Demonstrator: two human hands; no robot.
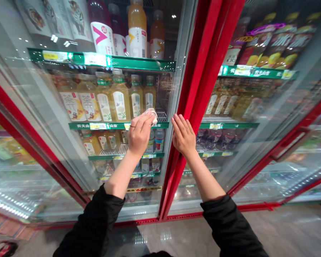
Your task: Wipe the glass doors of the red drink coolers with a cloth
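My left hand (139, 135) is closed around a crumpled white cloth or tissue (153, 117), held up against the left glass door (169, 92) of a drinks fridge. A ring shows on one of its fingers. My right hand (184, 135) lies flat on the red door frame (194, 89), fingers stretched out and holding nothing. Behind the glass, just beyond my left hand, stand tea bottles (120, 96) with white labels on a shelf with a green edge strip (117, 125).
Upper shelves hold juice bottles (137, 32) and, behind the right door, dark bottles with yellow caps (290, 39). A red handle (290, 144) sticks out on the right. Grey shiny floor (176, 237) lies below. Something red and black (2, 248) sits at the lower left.
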